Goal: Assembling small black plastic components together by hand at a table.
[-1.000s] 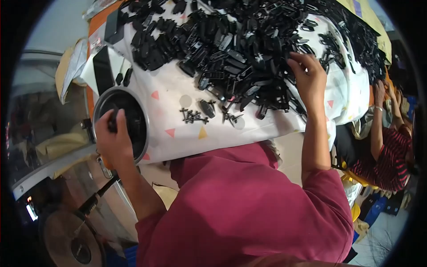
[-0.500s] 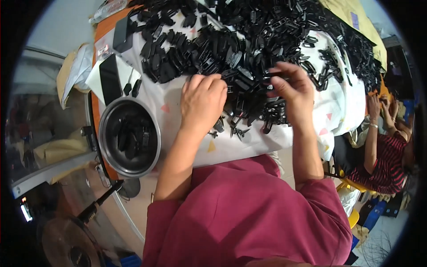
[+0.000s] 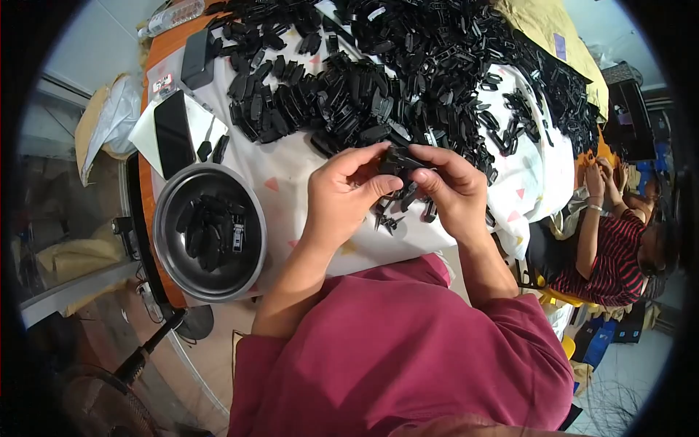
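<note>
In front of my chest, both hands meet around a small black plastic part (image 3: 397, 160). The fingertips of my left hand (image 3: 342, 191) pinch its left side, and my right hand (image 3: 457, 195) grips the right side between thumb and fingers. Its exact kind cannot be made out, as the fingers cover much of it. Just beyond my hands spreads a big heap of similar black plastic parts (image 3: 349, 95) on a white patterned cloth (image 3: 280, 211). Below the held part lie a few small dark spiky pieces (image 3: 389, 222).
A metal bowl (image 3: 162, 255) with several black parts stands at the left. Behind it lie a phone (image 3: 173, 135), a black box (image 3: 197, 58) and a clear bottle (image 3: 172, 17). Yellowish sacking (image 3: 561, 36) hangs at the far right, where a person in a striped shirt (image 3: 611, 255) sits.
My hands have come together from apart: the left moved right off the heap's near edge, the right moved down and left. They now share one black part.
</note>
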Available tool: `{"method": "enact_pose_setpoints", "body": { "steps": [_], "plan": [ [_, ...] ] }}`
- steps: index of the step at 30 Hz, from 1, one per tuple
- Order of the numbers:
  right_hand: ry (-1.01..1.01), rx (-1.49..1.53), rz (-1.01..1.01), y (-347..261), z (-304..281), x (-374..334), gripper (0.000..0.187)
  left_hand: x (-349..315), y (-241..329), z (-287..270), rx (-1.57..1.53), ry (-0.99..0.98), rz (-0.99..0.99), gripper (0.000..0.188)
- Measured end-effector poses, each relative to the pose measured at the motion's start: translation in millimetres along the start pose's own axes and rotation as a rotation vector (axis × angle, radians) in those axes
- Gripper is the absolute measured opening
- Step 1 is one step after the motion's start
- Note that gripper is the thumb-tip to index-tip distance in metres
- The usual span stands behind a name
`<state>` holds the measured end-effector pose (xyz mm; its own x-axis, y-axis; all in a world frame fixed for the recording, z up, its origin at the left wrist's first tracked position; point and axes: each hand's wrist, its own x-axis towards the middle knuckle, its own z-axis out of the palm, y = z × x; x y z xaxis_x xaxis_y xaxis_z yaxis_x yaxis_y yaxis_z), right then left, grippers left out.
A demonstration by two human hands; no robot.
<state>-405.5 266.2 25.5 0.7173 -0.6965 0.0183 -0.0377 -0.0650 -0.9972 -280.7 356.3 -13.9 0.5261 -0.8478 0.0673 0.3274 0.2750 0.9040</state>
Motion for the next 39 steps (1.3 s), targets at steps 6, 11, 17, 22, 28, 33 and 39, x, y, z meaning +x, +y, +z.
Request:
{"method": "enact_pose_setpoints", "body": {
  "steps": [6,11,17,22,28,33,39],
  "plan": [
    [-0.009,-0.444,-0.459,3,-17,-1,0.030,-2,4,4,0.096,0.004,0.013,0.029],
    [-0.149,-0.622,-0.620,-3,-35,-5,0.035,-2,8,9,0.412,-0.052,0.121,0.027],
    [0.022,-0.405,-0.563,5,-39,-16,0.035,-2,11,23,0.402,-0.089,0.082,0.027],
    [0.011,-0.561,-0.624,2,-44,-14,0.034,-4,12,30,0.176,-0.052,-0.097,0.026],
    [-0.008,-0.799,-0.765,1,-47,-9,0.038,-4,23,26,0.559,-0.080,0.138,0.027],
    [-0.021,-0.732,-0.729,17,-38,-10,0.042,-4,12,18,0.689,-0.086,0.062,0.027],
    [0.153,-0.725,-0.764,28,-20,-19,0.041,-15,-7,39,-0.069,0.104,-0.195,0.041]
  ]
}}
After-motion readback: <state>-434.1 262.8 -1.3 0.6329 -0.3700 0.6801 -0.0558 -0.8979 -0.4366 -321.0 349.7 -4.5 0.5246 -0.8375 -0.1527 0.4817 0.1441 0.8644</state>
